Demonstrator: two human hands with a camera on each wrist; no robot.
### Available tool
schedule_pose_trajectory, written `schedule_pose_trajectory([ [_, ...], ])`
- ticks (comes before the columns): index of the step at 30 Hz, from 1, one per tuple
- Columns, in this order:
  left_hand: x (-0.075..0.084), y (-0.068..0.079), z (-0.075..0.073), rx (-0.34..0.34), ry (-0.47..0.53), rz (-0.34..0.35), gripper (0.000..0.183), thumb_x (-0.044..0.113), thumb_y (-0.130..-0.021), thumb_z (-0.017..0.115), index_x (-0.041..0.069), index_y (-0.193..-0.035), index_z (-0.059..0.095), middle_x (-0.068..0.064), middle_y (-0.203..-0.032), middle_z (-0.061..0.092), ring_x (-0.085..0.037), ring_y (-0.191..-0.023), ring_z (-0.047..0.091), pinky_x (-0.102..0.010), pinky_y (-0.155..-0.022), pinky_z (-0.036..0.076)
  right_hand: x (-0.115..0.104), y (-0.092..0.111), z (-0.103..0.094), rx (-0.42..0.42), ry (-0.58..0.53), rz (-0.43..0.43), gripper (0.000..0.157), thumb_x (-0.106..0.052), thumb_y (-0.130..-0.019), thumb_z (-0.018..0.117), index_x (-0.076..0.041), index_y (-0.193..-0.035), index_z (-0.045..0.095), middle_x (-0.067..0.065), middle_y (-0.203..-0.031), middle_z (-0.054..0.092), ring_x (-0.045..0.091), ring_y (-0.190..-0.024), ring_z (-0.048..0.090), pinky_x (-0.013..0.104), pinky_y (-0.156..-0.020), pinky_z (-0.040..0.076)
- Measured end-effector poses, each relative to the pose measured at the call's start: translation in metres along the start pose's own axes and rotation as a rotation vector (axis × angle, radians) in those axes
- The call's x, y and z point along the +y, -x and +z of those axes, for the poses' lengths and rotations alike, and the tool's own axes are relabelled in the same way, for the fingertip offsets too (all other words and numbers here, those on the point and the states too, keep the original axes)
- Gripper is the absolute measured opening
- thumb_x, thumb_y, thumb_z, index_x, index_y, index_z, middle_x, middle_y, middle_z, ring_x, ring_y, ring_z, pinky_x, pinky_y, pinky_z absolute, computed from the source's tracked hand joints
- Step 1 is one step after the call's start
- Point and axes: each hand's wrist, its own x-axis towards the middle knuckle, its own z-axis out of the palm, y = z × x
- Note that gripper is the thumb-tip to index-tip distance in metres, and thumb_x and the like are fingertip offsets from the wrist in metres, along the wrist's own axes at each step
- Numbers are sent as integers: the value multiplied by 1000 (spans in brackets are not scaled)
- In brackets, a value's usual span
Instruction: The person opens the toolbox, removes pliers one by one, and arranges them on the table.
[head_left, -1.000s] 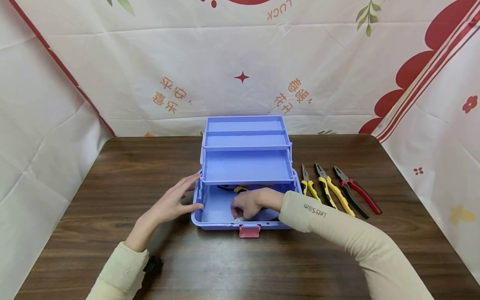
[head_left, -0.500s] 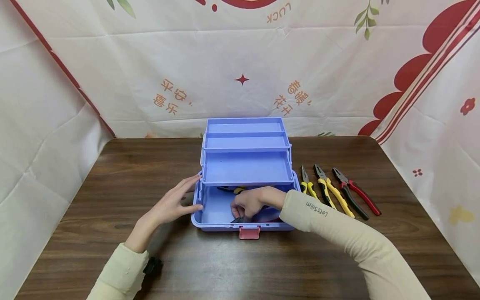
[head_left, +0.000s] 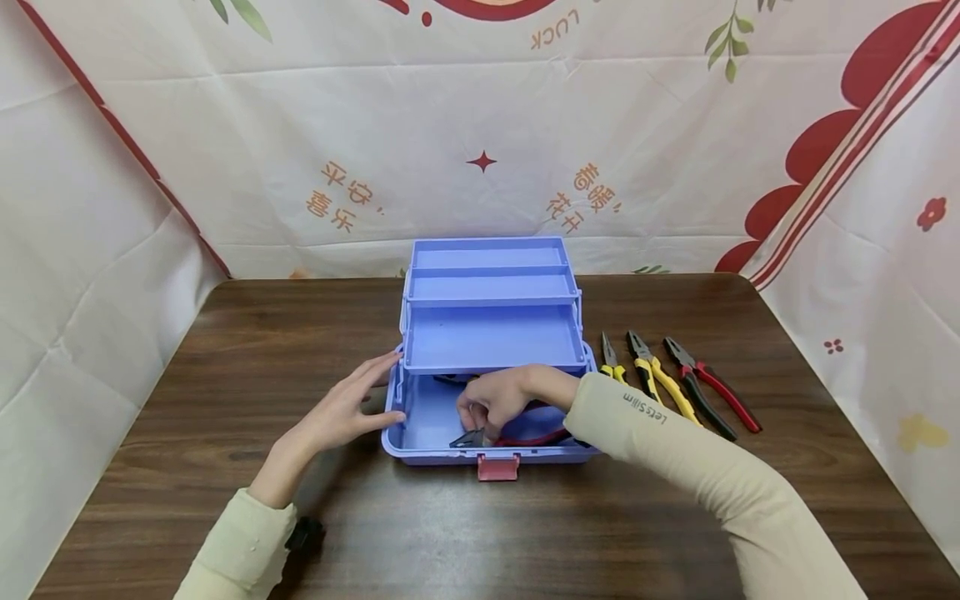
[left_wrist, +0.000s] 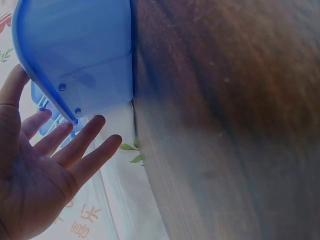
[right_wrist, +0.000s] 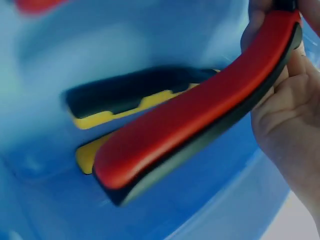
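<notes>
The blue toolbox (head_left: 431,421) stands with its stepped trays raised. Inside its bottom compartment, my right hand (head_left: 498,396) pinches red-and-black pliers (head_left: 528,441) near the jaws, their dark head toward the front rim. In the right wrist view a red handle (right_wrist: 200,107) stretches out from the fingers, over yellow-and-black pliers (right_wrist: 145,92) lying on the compartment floor. My left hand (head_left: 337,411) is at the toolbox's left side, fingers spread, thumb at the rim. The left wrist view shows its fingers extended beside the blue outer wall (left_wrist: 90,55).
Right of the toolbox, small yellow-and-black pliers (head_left: 611,357), larger yellow-and-black pliers (head_left: 663,379) and red-and-black pliers (head_left: 708,383) lie on the wooden table (head_left: 300,333). A red latch (head_left: 498,468) hangs at the toolbox front. A patterned cloth (head_left: 480,100) hangs behind.
My right hand has lifted slightly with the red-and-black pliers, whose head and red handle now show more. The left hand has stayed at the toolbox's left side.
</notes>
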Motion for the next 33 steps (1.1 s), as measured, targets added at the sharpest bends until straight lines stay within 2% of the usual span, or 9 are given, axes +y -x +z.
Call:
schedule_pose_trajectory([
  [9,2,0,0,-2,0,11,79,36,-81,69,12,-144,28,-13,-145,27,-32,-116,47,-50,-83,45,-16,18,-14,22,-75,-120,20,1,-78,69,-8,-91,55,-2,-79,54,8,-69,51,21,-64,43],
  [21,0,1,1,2,-8,5,78,36,-81,68,13,-144,27,-13,-145,27,-33,-116,46,-51,-83,45,-20,48,-39,144,-237,-211,19,3,-80,66,-2,-92,52,0,-70,52,9,-63,45,23,-63,40],
  [27,0,1,1,5,-3,22,78,35,-81,69,12,-144,27,-13,-145,27,-33,-116,47,-51,-83,45,-13,71,-50,213,-256,-188,19,-1,-82,65,-3,-95,52,2,-71,55,11,-61,44,25,-60,39],
  [33,1,1,0,0,4,10,79,37,-81,69,14,-144,27,-11,-145,27,-32,-117,46,-50,-84,45,2,95,-53,314,-301,-112,21,-3,-81,67,-2,-95,51,3,-70,52,12,-62,43,24,-56,38],
])
